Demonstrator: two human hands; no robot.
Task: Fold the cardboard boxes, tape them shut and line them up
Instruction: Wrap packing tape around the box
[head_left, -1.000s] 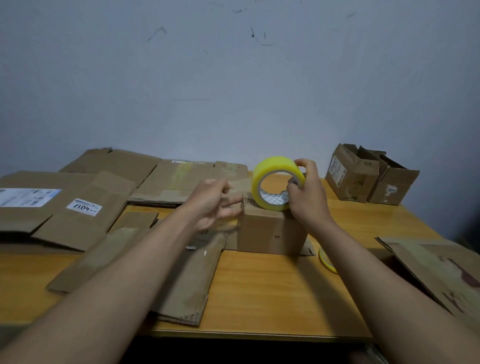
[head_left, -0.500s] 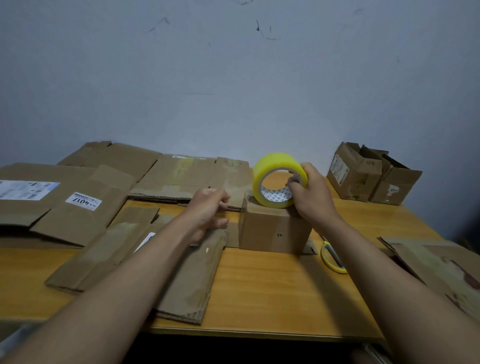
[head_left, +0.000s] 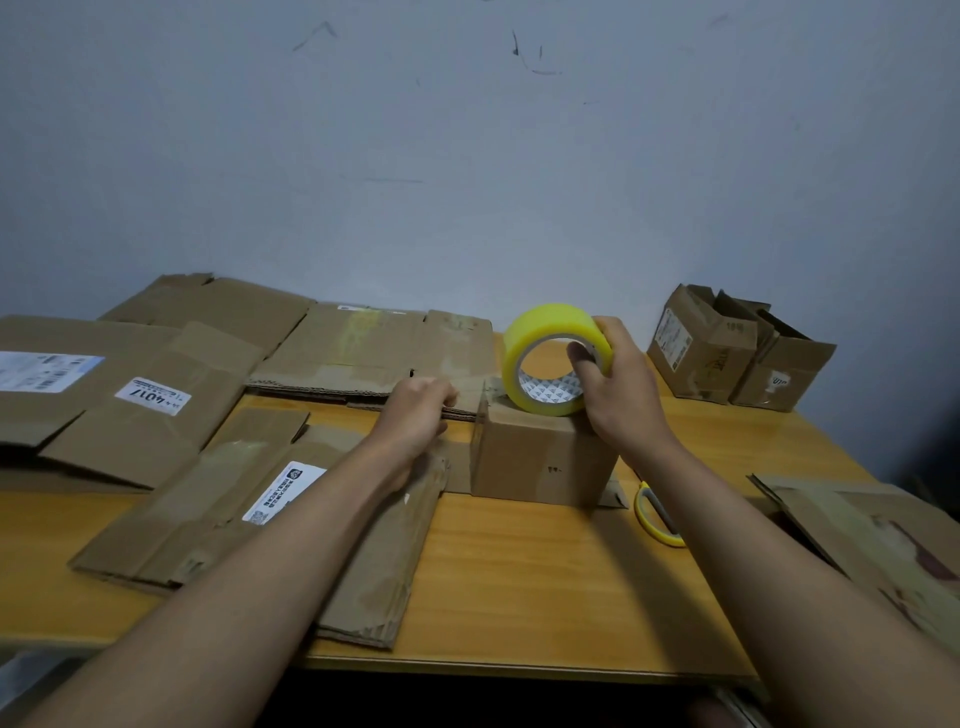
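Flat cartons (head_left: 171, 415): left of the folded box (head_left: 540, 457), unfolded.
Left hand (head_left: 415, 410): curled at the box's left edge; we cannot tell what it holds.
Right hand (head_left: 618, 384): we grip the tape roll (head_left: 550, 358) atop the box.
Method: we should pull tape straight along the seam, pressing flat.

One tape roll (head_left: 553, 358), three folded boxes (head_left: 540, 457) (head_left: 698, 351) (head_left: 779, 371) (two at the back), one pair of scissors (head_left: 655, 517).

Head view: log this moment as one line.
right hand grips yellow tape roll on small brown cardboard box | left hand pulling tape end, grip unclear | yellow-handled scissors idle
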